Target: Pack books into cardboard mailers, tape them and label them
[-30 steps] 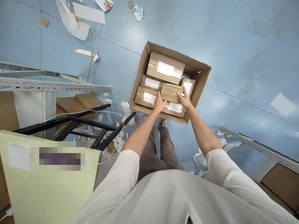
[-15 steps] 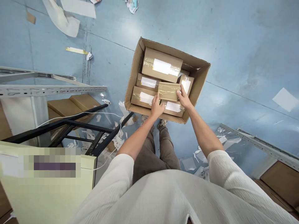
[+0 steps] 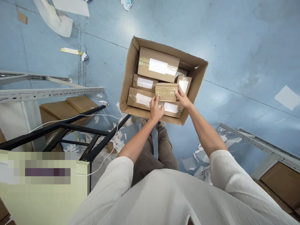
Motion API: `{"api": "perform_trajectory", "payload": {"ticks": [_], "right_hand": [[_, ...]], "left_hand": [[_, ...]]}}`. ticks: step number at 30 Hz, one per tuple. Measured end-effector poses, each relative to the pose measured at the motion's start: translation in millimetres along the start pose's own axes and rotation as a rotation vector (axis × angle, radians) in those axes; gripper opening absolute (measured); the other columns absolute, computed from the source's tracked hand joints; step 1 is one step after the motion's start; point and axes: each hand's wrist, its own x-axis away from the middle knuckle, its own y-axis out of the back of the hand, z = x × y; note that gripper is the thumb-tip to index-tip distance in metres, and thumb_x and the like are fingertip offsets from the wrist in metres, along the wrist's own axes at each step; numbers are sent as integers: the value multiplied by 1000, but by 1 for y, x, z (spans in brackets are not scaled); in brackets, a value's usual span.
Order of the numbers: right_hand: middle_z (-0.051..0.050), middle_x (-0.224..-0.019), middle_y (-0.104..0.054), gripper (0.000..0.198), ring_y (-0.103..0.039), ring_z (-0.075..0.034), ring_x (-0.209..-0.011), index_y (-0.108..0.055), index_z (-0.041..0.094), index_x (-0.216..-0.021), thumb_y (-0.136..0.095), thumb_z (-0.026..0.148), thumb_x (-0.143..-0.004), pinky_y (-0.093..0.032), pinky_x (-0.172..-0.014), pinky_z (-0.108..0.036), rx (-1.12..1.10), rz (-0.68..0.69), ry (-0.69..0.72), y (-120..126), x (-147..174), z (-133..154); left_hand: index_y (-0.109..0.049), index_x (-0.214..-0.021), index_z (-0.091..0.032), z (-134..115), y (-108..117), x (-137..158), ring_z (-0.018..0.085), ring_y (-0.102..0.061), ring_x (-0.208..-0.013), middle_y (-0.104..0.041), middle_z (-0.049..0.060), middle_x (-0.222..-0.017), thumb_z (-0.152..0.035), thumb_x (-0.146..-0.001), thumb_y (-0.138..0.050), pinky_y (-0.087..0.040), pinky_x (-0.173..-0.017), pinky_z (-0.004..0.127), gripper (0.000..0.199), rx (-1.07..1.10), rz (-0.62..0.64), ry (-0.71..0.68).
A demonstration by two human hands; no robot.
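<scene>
A small cardboard box (image 3: pixel 166 88), wrapped in shiny clear tape, is over the contents of a large open carton (image 3: pixel 199 83). My right hand (image 3: pixel 183 98) grips its right end, thumb on top and fingers along the edge. At its lower left corner, my left hand (image 3: pixel 156 109) has its fingers curled against it; part of that grip is hidden. Around it in the carton lie several taped boxes with white labels: a big one (image 3: pixel 144 71) at the far side, a long one (image 3: pixel 132 97) at the near left, and a narrow one (image 3: pixel 187 82) on the right.
A black metal frame (image 3: pixel 82 128) and a pale yellow panel (image 3: pixel 42 200) stand at my left, crossed by a white cable (image 3: pixel 114 137). Metal shelf rails (image 3: pixel 51 93) flank both sides, with brown boxes (image 3: pixel 281 181) by the right one. Paper scraps (image 3: pixel 117 140) litter the blue floor.
The view has shifted slightly, so most things sit a little further left. My left hand has slid slightly down along the small box's corner; my right hand keeps its grip.
</scene>
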Motion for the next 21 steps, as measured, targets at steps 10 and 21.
{"api": "perform_trajectory", "payload": {"ticks": [10, 21], "right_hand": [[-8, -165, -66, 92, -62, -33, -148, -50, 33, -175, -49, 92, -105, -59, -120, -59, 20, -90, -42, 31, -15, -34], [-22, -171, -55, 81, -54, -41, -154, -30, 21, -181, -48, 61, -112, -44, -130, -67, 449, -264, -103, -28, -18, -65]], "left_hand": [[-44, -179, -24, -11, -17, -64, 37, -51, -156, -53, 19, -165, -22, -101, -65, -38, -136, 55, 81, -128, 215, -199], [-21, -188, -25, 27, -12, -79, 40, -20, -179, -22, 17, -194, -20, -101, -64, -19, -142, 69, 97, -500, 515, -109]]}}
